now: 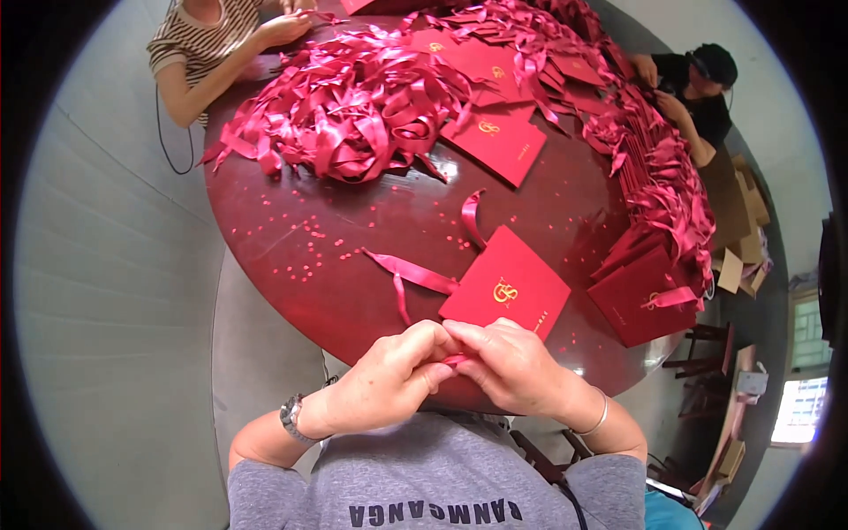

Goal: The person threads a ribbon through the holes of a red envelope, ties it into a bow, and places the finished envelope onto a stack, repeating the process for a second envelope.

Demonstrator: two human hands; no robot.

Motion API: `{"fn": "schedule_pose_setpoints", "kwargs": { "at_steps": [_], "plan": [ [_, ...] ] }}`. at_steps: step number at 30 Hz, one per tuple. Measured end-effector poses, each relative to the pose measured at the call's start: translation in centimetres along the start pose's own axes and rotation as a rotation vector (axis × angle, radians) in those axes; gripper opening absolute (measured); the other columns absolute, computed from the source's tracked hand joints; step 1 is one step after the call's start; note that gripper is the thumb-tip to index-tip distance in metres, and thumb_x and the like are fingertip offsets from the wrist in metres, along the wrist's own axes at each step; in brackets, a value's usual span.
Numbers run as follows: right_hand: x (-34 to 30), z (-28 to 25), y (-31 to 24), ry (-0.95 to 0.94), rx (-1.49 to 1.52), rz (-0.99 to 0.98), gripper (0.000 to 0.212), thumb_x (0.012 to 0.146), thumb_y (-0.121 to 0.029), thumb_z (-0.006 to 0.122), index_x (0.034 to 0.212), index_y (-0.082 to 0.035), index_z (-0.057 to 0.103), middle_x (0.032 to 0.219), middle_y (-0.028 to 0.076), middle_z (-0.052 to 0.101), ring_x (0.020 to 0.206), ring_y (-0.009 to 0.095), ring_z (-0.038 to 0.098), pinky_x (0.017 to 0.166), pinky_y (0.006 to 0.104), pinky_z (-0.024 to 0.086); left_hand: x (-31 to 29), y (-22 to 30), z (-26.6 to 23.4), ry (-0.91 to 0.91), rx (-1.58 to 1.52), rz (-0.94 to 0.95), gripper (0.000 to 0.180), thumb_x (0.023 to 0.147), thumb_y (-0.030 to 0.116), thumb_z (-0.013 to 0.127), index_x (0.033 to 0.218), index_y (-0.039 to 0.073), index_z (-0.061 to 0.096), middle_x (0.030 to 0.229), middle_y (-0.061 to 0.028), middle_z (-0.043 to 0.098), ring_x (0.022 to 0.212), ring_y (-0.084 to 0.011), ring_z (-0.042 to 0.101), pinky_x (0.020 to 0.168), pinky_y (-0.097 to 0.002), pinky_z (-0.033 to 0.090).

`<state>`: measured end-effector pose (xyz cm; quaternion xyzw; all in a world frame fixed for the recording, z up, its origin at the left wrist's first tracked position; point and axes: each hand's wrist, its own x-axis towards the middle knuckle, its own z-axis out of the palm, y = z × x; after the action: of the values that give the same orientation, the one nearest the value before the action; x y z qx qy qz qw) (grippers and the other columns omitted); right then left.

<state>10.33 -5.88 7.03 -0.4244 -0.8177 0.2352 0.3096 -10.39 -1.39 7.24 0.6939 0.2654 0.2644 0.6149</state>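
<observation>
My left hand and my right hand meet at the near edge of the table, in front of my chest. The fingers of both are closed on a small bit of red ribbon; most of it is hidden by the fingers. Just beyond them lies a flat red gift bag with a gold emblem, turned at an angle. Its near corner is covered by my hands. A loose pink-red ribbon stretches from its left side, and another ribbon end curls up at its far corner.
A dark red round table carries scattered small red dots. A heap of ribbons lies far left, more bags behind. At right stands a long row of ribboned bags. Two people work at the far side; cardboard boxes stand right.
</observation>
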Motion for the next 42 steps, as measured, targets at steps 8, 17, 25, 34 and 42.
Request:
{"fn": "schedule_pose_setpoints", "kwargs": {
  "at_steps": [8,17,25,34,42],
  "plan": [
    [-2.1,-1.4,0.7,0.100,0.051,0.163,0.018,0.081,-0.002,0.071,0.099,-0.002,0.066,0.083,0.012,0.067,0.075,0.028,0.066,0.066,0.0351,0.052,3.0,-0.1,2.6,0.027,0.091,0.008,0.009,0.090,-0.005,0.054,0.099,-0.001,0.053,0.078,-0.0099,0.067,0.065,-0.0135,0.065,0.057,-0.0275,0.051],
    [-3.2,-3.3,5.8,0.376,0.161,0.376,0.010,0.086,0.005,0.065,0.096,0.001,0.067,0.084,0.008,0.067,0.074,0.014,0.064,0.066,0.0269,0.052,10.6,-3.4,1.5,0.184,0.577,0.008,0.026,0.084,0.012,0.070,0.104,-0.001,0.060,0.077,-0.0149,0.064,0.076,-0.0293,0.066,0.068,-0.0386,0.051],
    [-3.5,-1.3,8.3,0.391,0.192,0.443,0.012,0.086,0.005,0.066,0.097,0.000,0.068,0.083,0.008,0.066,0.069,0.013,0.063,0.062,0.0260,0.051,13.3,-3.7,2.1,0.171,0.605,-0.221,0.032,0.076,0.013,0.078,0.101,-0.002,0.064,0.073,-0.0098,0.064,0.069,-0.0205,0.064,0.064,-0.0345,0.050],
    [-1.3,-2.8,8.9,0.394,-0.097,0.240,0.015,0.085,0.004,0.067,0.099,0.000,0.067,0.085,0.011,0.067,0.070,0.018,0.065,0.064,0.0287,0.052,14.3,-3.9,0.8,0.014,0.233,-0.413,0.025,0.083,0.009,0.070,0.104,-0.004,0.067,0.086,-0.0124,0.072,0.080,-0.0159,0.067,0.074,-0.0299,0.053],
    [0.6,-3.2,8.3,0.401,-0.083,0.353,0.012,0.083,-0.001,0.072,0.093,-0.002,0.065,0.084,0.011,0.068,0.070,0.022,0.066,0.062,0.0311,0.051,13.6,-4.6,0.4,0.060,-0.230,-0.458,0.016,0.091,0.003,0.059,0.104,-0.002,0.066,0.093,-0.0023,0.068,0.087,-0.0077,0.060,0.079,-0.0251,0.049]
  ]
}}
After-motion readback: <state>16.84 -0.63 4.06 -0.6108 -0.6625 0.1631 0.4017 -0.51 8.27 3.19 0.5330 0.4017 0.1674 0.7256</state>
